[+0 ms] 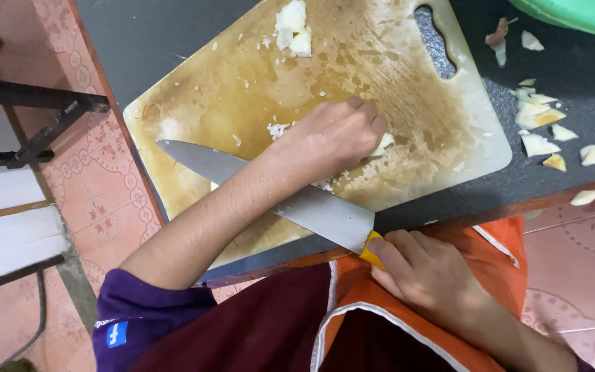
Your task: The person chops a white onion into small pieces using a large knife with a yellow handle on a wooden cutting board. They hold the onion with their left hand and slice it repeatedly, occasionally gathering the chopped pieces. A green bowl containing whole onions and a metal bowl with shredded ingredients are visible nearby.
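From the head camera, the person's left hand (335, 134) lies curled on the stained cutting board (242, 89), fingers pressed together over a small pale piece of vegetable (383, 144) that peeks out at the knuckles. The right hand (425, 272) grips the yellow handle (372, 251) of a large knife (270, 189), fingers wrapped tight around it; the long blade lies low across the board and passes under the left forearm. To cut well here, the fingertips should be tucked behind the knuckles, the blade should ride against them, and the piece should be pinned flat so it cannot roll.

A small heap of chopped white pieces (293, 27) sits near the board's far edge, with fine crumbs scattered around it. Pale peel scraps (542, 127) lie on the dark counter (573, 76) to the right of the board. A green bowl (580, 14) shows only its rim at the top right corner; what it holds cannot be told.
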